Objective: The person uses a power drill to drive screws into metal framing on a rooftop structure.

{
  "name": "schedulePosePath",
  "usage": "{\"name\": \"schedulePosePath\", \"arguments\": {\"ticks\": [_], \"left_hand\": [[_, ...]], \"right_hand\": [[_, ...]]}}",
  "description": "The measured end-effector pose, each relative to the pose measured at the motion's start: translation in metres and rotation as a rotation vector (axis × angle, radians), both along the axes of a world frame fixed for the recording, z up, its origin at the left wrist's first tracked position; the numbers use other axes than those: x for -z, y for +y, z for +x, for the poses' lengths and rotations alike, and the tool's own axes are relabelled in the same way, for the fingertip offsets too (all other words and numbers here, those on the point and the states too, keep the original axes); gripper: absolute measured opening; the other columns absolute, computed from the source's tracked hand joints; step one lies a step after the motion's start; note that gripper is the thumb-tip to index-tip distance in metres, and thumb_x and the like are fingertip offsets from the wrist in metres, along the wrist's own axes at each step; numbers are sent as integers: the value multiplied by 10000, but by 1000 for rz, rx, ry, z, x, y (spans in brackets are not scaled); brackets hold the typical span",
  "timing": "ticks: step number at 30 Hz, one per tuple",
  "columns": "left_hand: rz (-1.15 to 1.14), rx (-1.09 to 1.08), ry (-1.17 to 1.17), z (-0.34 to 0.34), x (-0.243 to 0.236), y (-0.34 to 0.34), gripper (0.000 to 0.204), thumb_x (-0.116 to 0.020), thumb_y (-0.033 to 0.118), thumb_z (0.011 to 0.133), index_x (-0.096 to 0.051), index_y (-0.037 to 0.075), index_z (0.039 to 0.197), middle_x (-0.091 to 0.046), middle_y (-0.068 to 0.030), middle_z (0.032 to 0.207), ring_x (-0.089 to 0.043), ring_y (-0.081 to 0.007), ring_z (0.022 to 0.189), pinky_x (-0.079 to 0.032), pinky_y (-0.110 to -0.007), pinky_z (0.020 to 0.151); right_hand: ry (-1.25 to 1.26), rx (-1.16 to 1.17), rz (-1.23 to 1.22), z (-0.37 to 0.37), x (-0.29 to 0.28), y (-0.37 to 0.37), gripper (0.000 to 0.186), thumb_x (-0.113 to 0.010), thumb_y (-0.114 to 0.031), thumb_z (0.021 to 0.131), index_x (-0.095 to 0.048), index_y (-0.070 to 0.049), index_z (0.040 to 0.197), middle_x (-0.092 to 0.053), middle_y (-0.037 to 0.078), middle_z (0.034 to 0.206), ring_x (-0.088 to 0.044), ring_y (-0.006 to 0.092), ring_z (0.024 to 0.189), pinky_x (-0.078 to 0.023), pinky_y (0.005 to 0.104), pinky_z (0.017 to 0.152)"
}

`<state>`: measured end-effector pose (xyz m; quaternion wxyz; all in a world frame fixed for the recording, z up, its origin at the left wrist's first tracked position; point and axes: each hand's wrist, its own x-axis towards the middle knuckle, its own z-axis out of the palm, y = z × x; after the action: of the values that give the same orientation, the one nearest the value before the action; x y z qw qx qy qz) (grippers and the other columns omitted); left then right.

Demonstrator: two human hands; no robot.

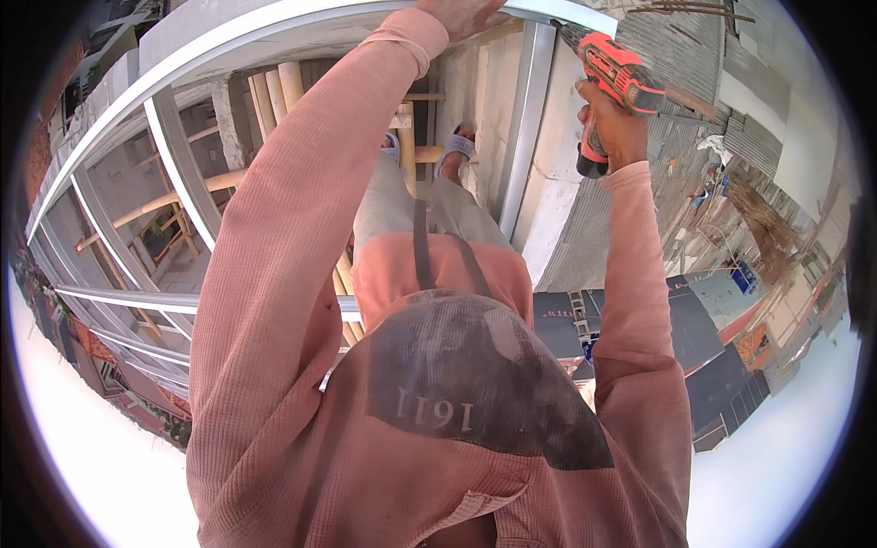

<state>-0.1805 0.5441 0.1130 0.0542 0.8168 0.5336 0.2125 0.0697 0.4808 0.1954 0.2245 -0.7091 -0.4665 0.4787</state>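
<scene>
A red-and-black cordless drill (621, 73) is in my right hand (614, 128), whose fingers wrap round its handle. The drill's nose points left, close to where a metal stud (530, 119) meets a long silvery metal channel (274, 20). Whether its bit touches the metal is too small to tell. At the top edge of the view, my left hand (461, 14) grips the channel, left of that joint. Part of this hand is cut off by the picture's edge.
More metal studs (183, 164) of the frame run along the left. Bamboo poles (210, 183) stand and lie below, and my sandalled feet are on bamboo. A pale wall (548, 201) borders a drop at the right, with corrugated roofing (676, 55) and scattered debris far below.
</scene>
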Motion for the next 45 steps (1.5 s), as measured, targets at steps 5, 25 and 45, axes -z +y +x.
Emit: {"name": "schedulePosePath", "arguments": {"ticks": [5,25,45], "left_hand": [[-414,-473,-990,73,32,-106,635,-688,351,929,-479,212,1512,-491,-181,1528,-454,-364,1423,-387,-499,1148],[-790,-959,-1310,143,73,-23,855,-404,670,985,-631,-93,1298,-613,-358,1313,-547,-485,1314,-427,-482,1100],[-675,-901,-1503,125,100,-4,871,-713,606,848,-603,-130,1301,-676,-315,1217,-655,-421,1174,-505,-452,991]], "right_hand": [[-13,41,-56,3,-12,1,269,-758,-113,787,-663,-12,1018,-676,57,855,-613,154,584,-502,316,536],[58,43,69,-15,1,-17,250,-728,-80,841,-703,-14,1080,-729,53,892,-609,128,605,-495,297,552],[119,159,119,-32,3,-22,271,-758,-74,810,-660,-16,1056,-678,65,852,-617,160,562,-496,309,508]]}}
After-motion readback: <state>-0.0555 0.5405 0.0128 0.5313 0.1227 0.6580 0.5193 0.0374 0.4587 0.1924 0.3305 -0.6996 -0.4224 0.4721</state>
